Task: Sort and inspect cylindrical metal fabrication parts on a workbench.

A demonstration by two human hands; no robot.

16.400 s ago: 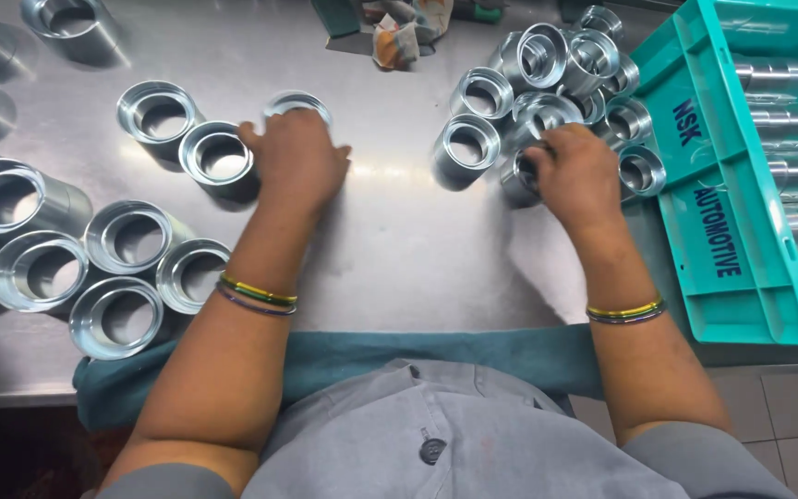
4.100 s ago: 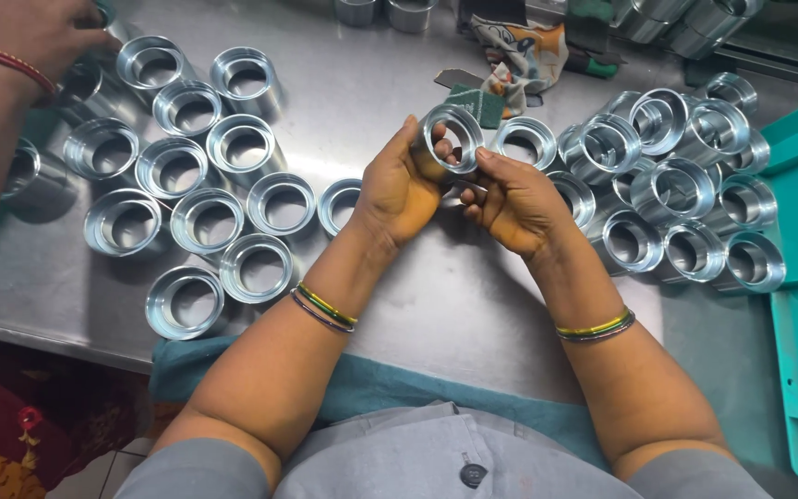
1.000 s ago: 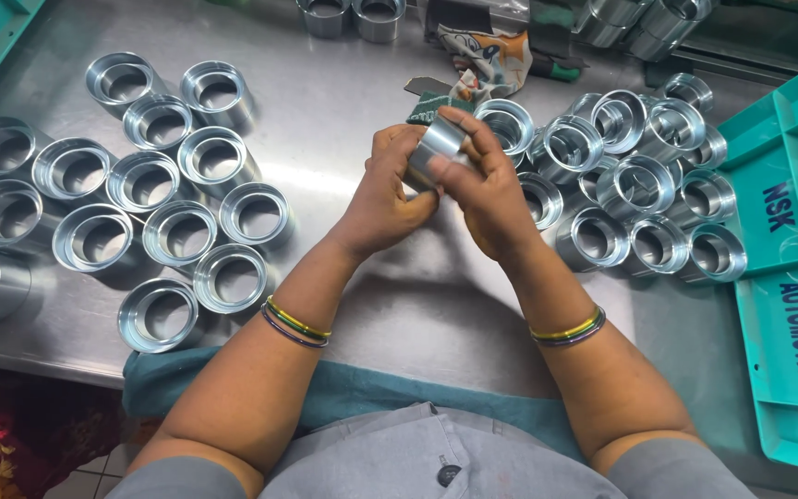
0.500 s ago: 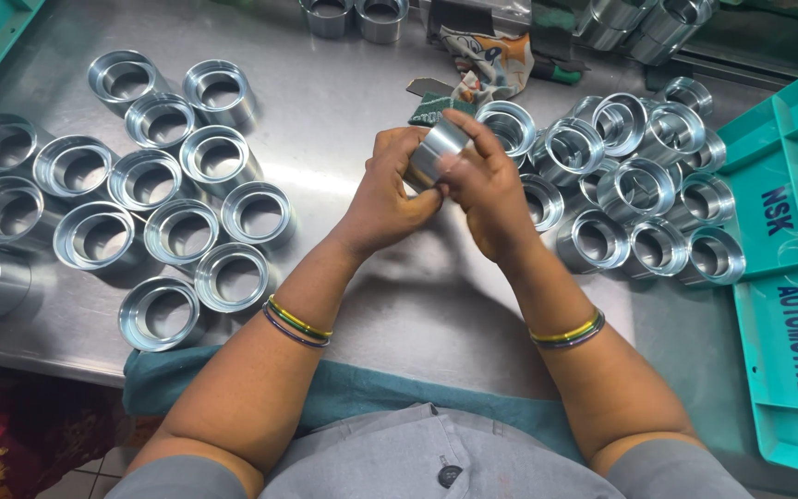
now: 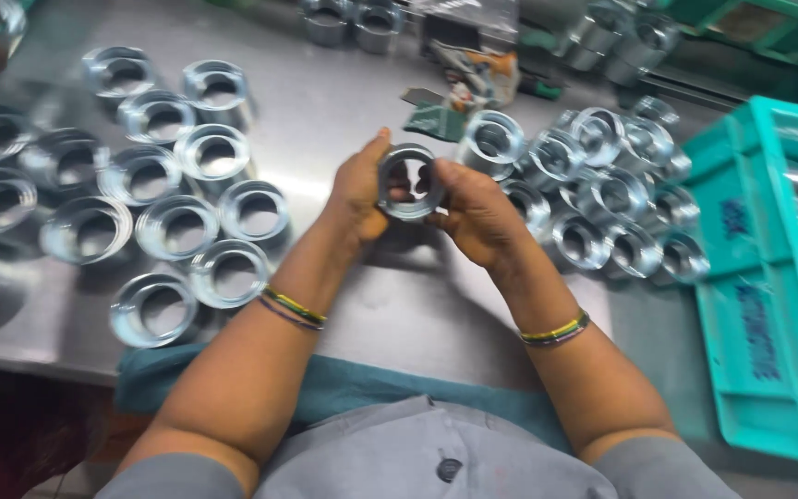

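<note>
- Metal ring (image 5: 408, 181): shiny, short cylindrical sleeve, hollow bore.
- Pose: held above the steel table, open bore facing the camera.
- Gripped on both sides, left and right.

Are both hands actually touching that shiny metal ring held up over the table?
Touching. The head view shows the left hand and right hand gripping opposite sides of the metal ring.

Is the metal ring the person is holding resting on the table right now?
No, the metal ring is held up between the left hand and right hand.
</note>
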